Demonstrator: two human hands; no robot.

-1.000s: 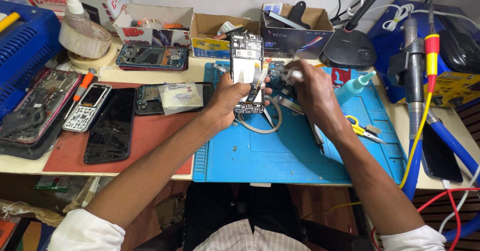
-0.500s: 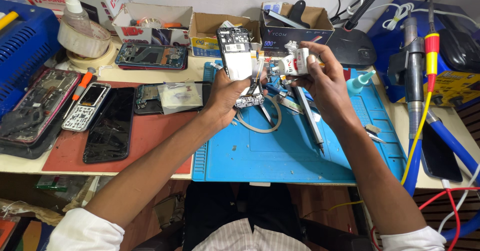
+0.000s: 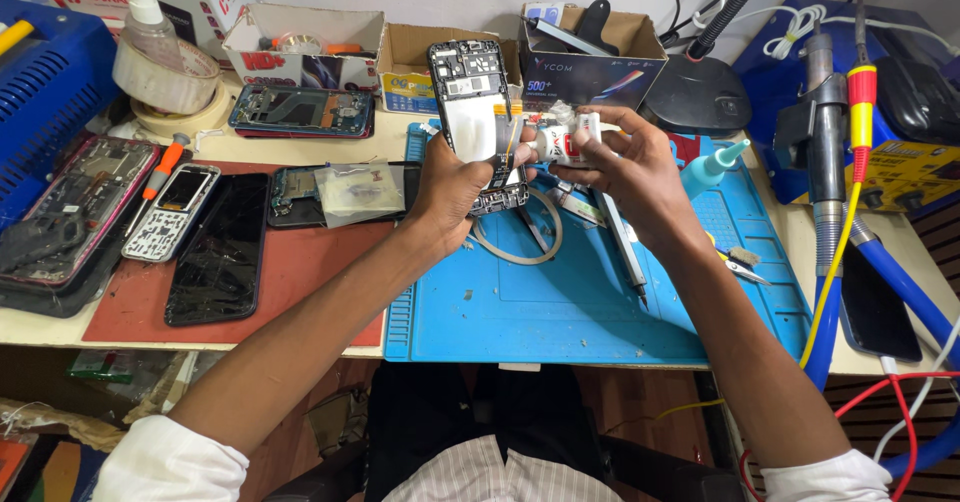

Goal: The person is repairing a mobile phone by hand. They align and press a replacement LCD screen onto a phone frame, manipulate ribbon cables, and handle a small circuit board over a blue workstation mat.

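Left hand: the left hand is closed round the lower end of an opened phone, thumb across its front, holding it upright and lifted off the blue mat.
Opened phone: back cover off, black frame and white inner plate facing the person; it hangs in the air over the mat's far edge, in front of the cardboard boxes.
Right hand: the right hand has its fingers curled round a small white glue tube, pinched between thumb and fingertips, nozzle end pointing at the phone's right edge; whether the tip touches the phone I cannot tell.
Mat: lies on the bench in front of the person, speckled with white crumbs; a loop of pale cable and a grey pen-like tool lie on it under the hands.
Left of the bench: on a red mat near the left edge lie a black phone with a cracked screen, a small keypad phone and a clear packet.
Far left corner: roll of tape with a bottle standing in it.
Right edge: a soldering handle with a yellow and red grip stands beside blue hoses.
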